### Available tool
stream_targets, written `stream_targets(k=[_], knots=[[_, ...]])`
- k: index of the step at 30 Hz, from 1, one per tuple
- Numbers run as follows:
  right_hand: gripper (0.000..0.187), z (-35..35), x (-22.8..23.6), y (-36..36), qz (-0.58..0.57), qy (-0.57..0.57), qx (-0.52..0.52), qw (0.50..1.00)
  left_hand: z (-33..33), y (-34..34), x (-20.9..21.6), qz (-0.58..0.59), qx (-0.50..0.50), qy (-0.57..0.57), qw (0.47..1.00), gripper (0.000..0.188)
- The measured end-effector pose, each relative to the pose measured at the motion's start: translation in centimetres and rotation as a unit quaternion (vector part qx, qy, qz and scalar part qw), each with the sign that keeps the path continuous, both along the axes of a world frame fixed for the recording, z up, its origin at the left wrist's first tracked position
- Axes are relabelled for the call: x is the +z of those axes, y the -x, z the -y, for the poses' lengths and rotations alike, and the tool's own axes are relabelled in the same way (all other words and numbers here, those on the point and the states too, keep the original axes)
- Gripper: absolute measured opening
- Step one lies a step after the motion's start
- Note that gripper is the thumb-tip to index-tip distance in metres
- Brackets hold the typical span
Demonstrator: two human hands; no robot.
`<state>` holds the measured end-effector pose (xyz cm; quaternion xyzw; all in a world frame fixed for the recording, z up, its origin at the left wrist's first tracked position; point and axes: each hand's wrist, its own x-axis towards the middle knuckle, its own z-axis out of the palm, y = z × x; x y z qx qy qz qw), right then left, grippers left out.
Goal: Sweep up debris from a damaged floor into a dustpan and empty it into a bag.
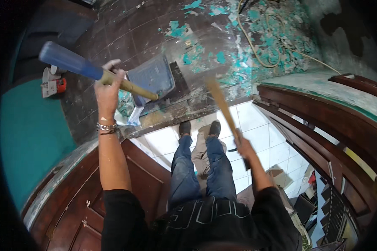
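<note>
My left hand (pixel 108 85) is wrapped round a long pole (pixel 132 88), blue and thick at its upper end, tan below. The pole's lower end reaches a grey-blue scoop-like dustpan (pixel 153 77) on the dark tiles; whether the two are joined I cannot tell. My right hand (pixel 245 148) grips a tan, wooden-looking stick (pixel 222 102), wider and motion-blurred at its far end. A dark piece shows below that fist. Beside the dustpan, a white bag (pixel 134 115) lies with green and pale flakes about it.
Turquoise paint flakes (pixel 272 50) litter the far floor, with a pale hose (pixel 251 46) looping over them. Brown door panels (pixel 142 163) stand at left and right (pixel 322 146). A raised sill (pixel 155 119) separates dark tiles from white tiles (pixel 255 117) underfoot. Crumpled brown cloth (pixel 202 154) lies between my feet.
</note>
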<state>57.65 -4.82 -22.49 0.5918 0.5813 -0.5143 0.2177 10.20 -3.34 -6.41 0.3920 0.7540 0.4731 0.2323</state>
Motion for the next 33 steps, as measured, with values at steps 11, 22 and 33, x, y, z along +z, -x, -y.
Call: stream_targets(k=[11,22,33], knots=[[0.034,1.8,-15.7,0.8,0.004,-0.079,0.088,0.993,-6.0,-1.7,2.0,0.02,0.048,-0.035,0.998,0.026],[0.052,6.6,-6.4,17.8,-0.16,0.01,0.177,0.971,-1.7,1.8,0.7,0.033,0.073,-0.066,0.995,0.028],[0.044,3.1,-14.9,11.1,-0.102,-0.158,-0.066,0.98,3.5,7.6,-2.6,0.043,0.06,-0.044,0.996,0.033]])
